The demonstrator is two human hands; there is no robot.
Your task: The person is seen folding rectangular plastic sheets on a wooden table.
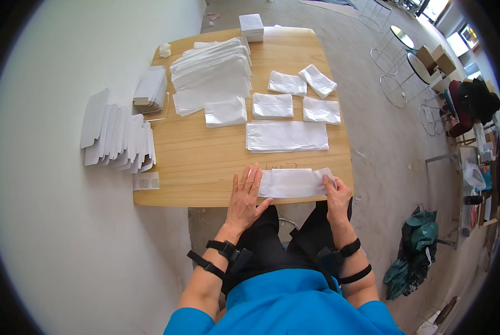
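A thin white folded sheet, possibly a plastic bag, lies flat along the table's near edge. My left hand rests on its left end, fingers stretched out and thumb apart. At the other end, my right hand pinches the sheet's right corner between thumb and fingers, lifting it slightly. Just beyond lies a longer folded white stack. Several small folded white packets, among them one at the middle and one at the left, sit farther back.
A fanned pile of white sheets covers the wooden table's far left. White boxes stand at the far edge. Flat white cartons stand beside the left wall, near another carton stack. A dark green plastic bag lies on the floor.
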